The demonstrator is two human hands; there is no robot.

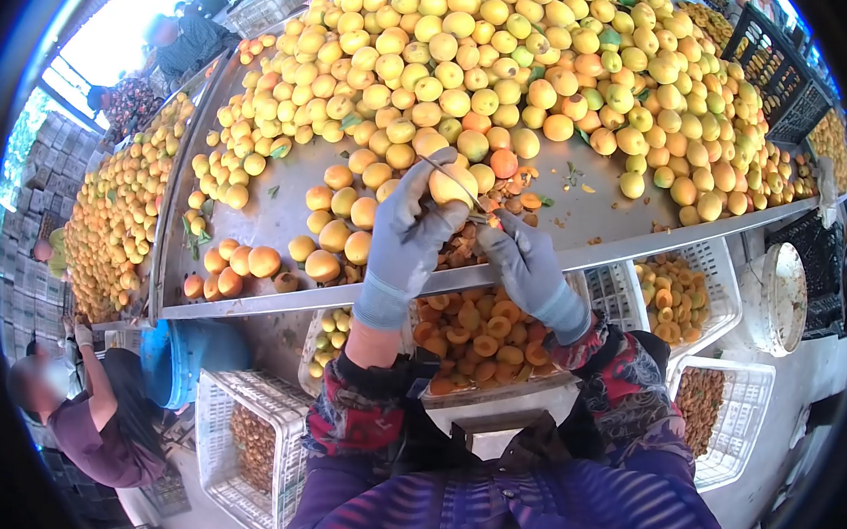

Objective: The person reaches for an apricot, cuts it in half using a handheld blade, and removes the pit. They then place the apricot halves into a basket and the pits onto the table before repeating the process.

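My left hand [408, 228], in a grey glove, is closed around a yellow apricot [452, 185] above the near edge of the metal table. Just to the right my gloved right hand [528, 266] pinches a thin, knife-like tool whose narrow dark line crosses the apricot; its exact shape is hard to make out. Beneath both hands lies a small heap of pits and scraps [463, 245]. A large pile of whole apricots [430, 69] covers the far part of the table. Halved apricots [482, 336] fill a crate below the edge, in front of my body.
The metal table's raised rim [245, 307] runs between me and the fruit. White crates [242, 389] stand at both sides, with a blue barrel [206, 350] at left and a white bucket [784, 300] at right. A person [101, 412] works at the left by another fruit-covered table.
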